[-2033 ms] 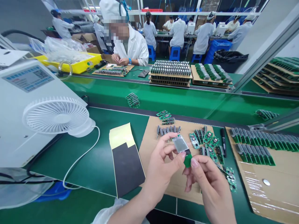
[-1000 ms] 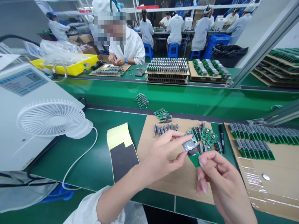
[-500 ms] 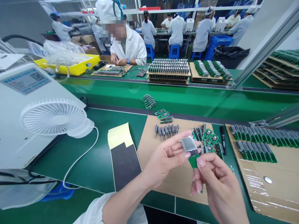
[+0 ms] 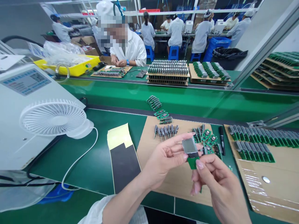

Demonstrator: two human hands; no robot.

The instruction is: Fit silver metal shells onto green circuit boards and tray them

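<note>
Between my two hands is a small green circuit board (image 4: 192,163) with a square grey display (image 4: 189,145) at its upper end. My left hand (image 4: 167,158) pinches it from the left, thumb at the lower edge of the display and fingers behind. The fingers of my right hand (image 4: 216,177) close on the board's green lower end. Behind the hands, several loose boards (image 4: 207,140) lie on a cardboard sheet (image 4: 149,146). A row of boards with displays (image 4: 166,131) stands on edge to their left.
On the right, a cardboard tray (image 4: 280,186) carries rows of upright boards, with a black marker (image 4: 222,141) beside it. A black sheet with yellow backing (image 4: 125,166) and a white fan (image 4: 54,118) are left. Beyond the green belt (image 4: 198,99), a co-worker (image 4: 128,46) handles small parts.
The held board has tilted slightly, so its display faces me more squarely. A cluster of boards on the green belt has shifted right, closer to the loose boards at the cardboard's top edge.
</note>
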